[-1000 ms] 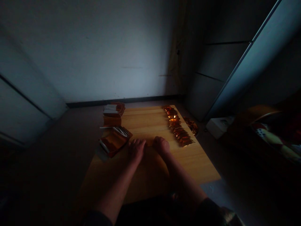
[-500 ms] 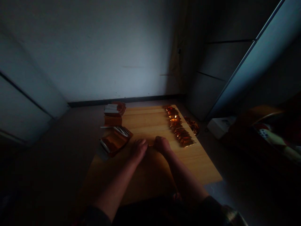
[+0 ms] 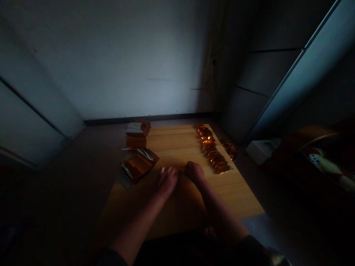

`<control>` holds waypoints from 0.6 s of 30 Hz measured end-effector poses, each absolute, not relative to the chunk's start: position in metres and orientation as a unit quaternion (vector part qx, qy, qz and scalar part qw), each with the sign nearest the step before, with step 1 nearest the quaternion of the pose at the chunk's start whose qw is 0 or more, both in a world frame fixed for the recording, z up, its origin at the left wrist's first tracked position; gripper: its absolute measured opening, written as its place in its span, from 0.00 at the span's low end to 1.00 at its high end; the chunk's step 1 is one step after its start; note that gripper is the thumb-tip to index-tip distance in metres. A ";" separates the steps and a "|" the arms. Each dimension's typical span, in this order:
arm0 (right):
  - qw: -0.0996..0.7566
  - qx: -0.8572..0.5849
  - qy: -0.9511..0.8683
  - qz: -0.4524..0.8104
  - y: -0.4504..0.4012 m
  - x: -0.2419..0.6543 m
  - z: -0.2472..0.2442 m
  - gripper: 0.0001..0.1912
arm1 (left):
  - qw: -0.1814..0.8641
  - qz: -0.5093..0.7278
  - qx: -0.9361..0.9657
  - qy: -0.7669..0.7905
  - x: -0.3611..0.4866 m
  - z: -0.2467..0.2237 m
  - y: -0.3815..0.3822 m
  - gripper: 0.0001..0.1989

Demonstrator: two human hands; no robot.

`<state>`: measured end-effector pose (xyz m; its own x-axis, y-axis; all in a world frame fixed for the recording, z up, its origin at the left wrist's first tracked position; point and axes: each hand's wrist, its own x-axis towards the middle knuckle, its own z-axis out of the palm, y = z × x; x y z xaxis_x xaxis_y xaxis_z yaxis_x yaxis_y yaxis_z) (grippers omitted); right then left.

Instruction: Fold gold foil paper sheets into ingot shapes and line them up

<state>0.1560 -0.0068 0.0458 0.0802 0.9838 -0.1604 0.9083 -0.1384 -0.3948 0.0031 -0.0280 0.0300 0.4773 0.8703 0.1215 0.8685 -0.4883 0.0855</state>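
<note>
left hand (image 3: 168,180) shifted toward right hand (image 3: 194,172) | each grip curled, contents too dark to tell

Bare left hand (image 3: 168,180): finger edges blurred in shadow.
Bare right hand (image 3: 195,171): curled, fingertips hidden.
Thin dark piece (image 3: 180,172) between them: mostly covered, too dim to tell.
Shiny copper-orange foil heap (image 3: 229,149), two o'clock from the hands: partly hidden by the pale rectangular wooden table (image 3: 172,139).
Dark cloth sleeves (image 3: 251,250), five and seven o'clock: cut off by the bottom edge.
</note>
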 end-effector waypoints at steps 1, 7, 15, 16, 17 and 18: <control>0.100 -0.730 -0.646 0.198 -0.006 0.156 0.045 0.10 | 0.011 0.071 0.857 0.510 0.004 0.032 -0.028 0.14; 0.109 -0.735 -0.636 0.209 -0.006 0.160 0.044 0.10 | 0.020 0.034 0.848 0.528 0.007 0.042 -0.029 0.16; 0.178 -0.725 -0.629 0.219 -0.007 0.168 0.044 0.08 | 0.028 0.067 0.843 0.533 0.003 0.033 -0.026 0.16; 0.202 -0.712 -0.634 0.223 -0.007 0.168 0.045 0.09 | 0.032 0.076 0.839 0.538 0.003 0.031 -0.026 0.15; 0.224 -0.695 -0.643 0.230 -0.006 0.166 0.047 0.09 | 0.035 0.081 0.836 0.541 0.003 0.030 -0.025 0.15; 0.240 -0.676 -0.654 0.242 -0.005 0.164 0.049 0.10 | 0.038 0.084 0.836 0.541 0.003 0.029 -0.025 0.15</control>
